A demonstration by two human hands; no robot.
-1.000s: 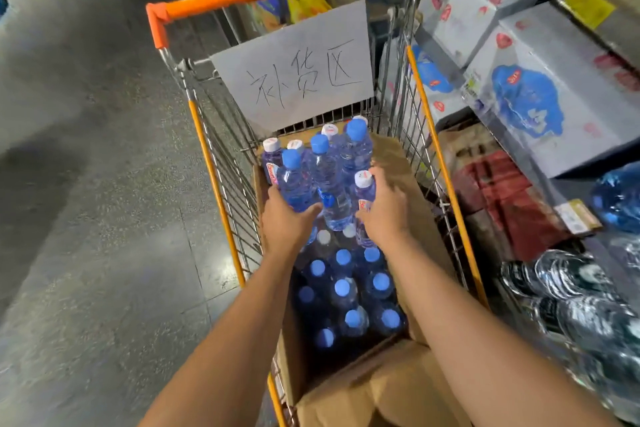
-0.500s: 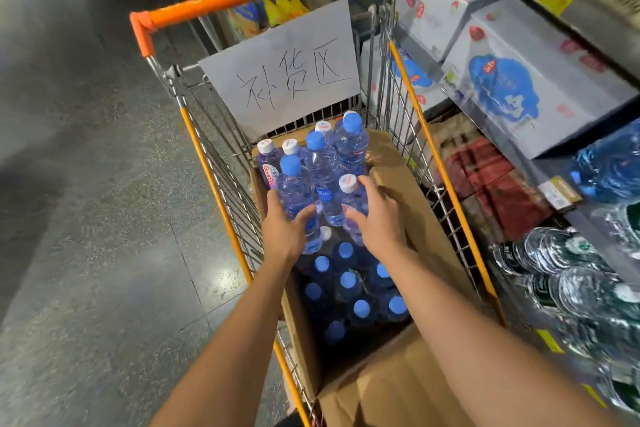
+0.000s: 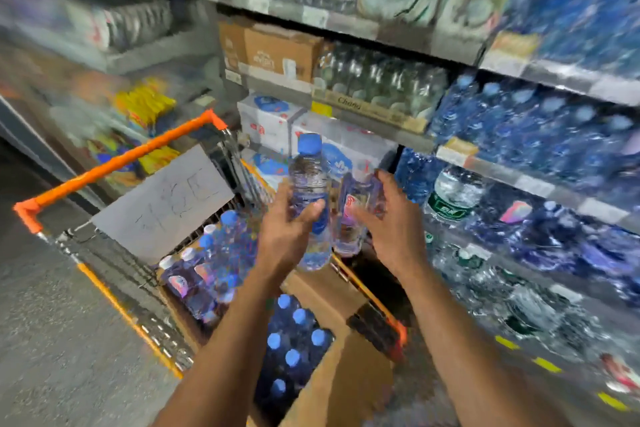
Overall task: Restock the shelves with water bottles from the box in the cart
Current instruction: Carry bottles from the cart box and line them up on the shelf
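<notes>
My left hand [image 3: 289, 229] grips a blue-capped water bottle [image 3: 309, 180], held upright above the cart's right rim. Beside it my right hand [image 3: 393, 222] holds a second bottle with a red-and-white label [image 3: 353, 215]; its cap is hidden in blur. Both bottles are lifted clear of the cardboard box [image 3: 332, 374] in the orange-handled cart [image 3: 114, 163]. Several blue-capped bottles [image 3: 291, 340] stand in the box, and more lie stacked at its far end [image 3: 211, 263]. Shelves of bottled water [image 3: 540, 135] rise at the right.
A handwritten paper sign [image 3: 166, 198] hangs on the cart's far end. White water cartons [image 3: 273, 121] and brown cartons [image 3: 277, 48] sit on the shelves ahead. Grey floor [image 3: 52, 340] spreads to the left. The whole view is motion-blurred.
Both hands have each lifted a bottle out of the box and carried it up and right, toward the shelves. The view has swung up to the shelving.
</notes>
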